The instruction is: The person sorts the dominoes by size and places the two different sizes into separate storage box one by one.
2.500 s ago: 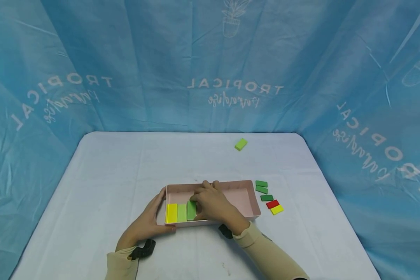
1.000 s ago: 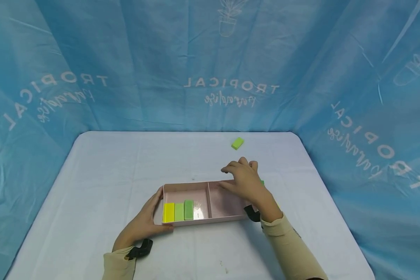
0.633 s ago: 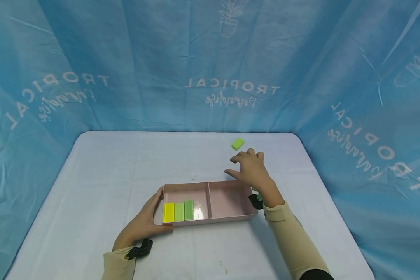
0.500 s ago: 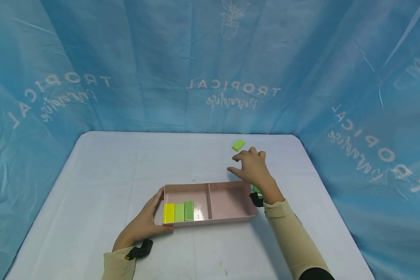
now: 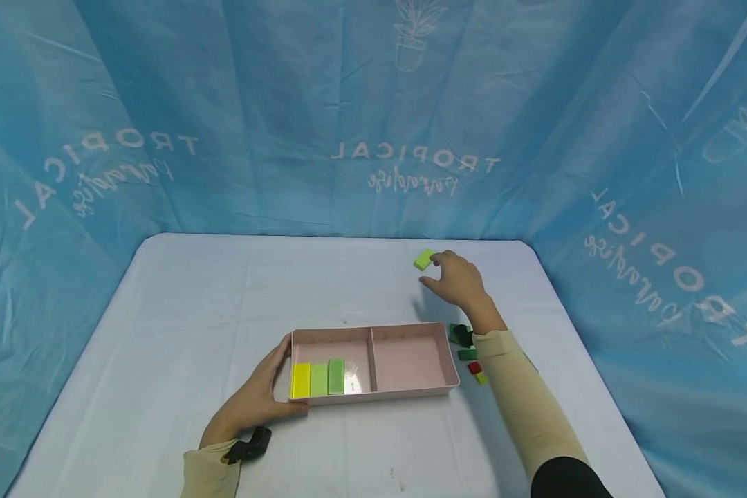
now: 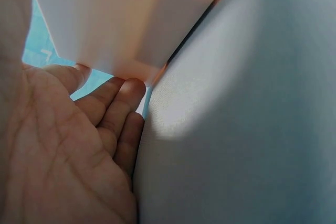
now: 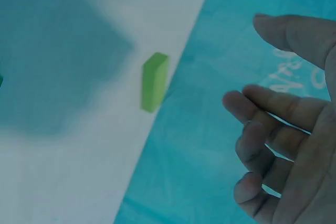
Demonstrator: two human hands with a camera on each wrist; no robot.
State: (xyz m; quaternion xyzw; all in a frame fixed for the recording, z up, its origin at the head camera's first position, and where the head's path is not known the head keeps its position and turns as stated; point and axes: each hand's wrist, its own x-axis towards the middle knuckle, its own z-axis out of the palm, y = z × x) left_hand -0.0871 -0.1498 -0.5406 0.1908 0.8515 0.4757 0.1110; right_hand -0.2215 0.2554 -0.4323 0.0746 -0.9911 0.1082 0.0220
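A shallow pink box [image 5: 416,393] with a divider lies at the middle front of the table. In its left compartment stand a yellow block [image 5: 301,380], a pale green block [image 5: 319,379] and a green block [image 5: 336,375] side by side. My left hand [image 5: 256,395] holds the box's left end, thumb along the front wall, fingers at the left side; in the left wrist view the fingertips meet the wall. My right hand [image 5: 458,280], thumb and fingers apart and nothing between them, is close beside a lime green block [image 5: 422,260] at the back. The right wrist view shows that block apart from the fingers.
Right of the box lie dark green blocks [image 5: 467,355], a red block [image 5: 474,368] and a yellow block [image 5: 481,378], partly hidden by the right forearm. A white cloth [image 5: 193,304] covers the table, with a blue curtain [image 5: 274,173] behind and at both sides.
My right hand has let go of the green block in the left compartment and moved back and right, over the box's rim, to the lime green block. My left hand stays on the box.
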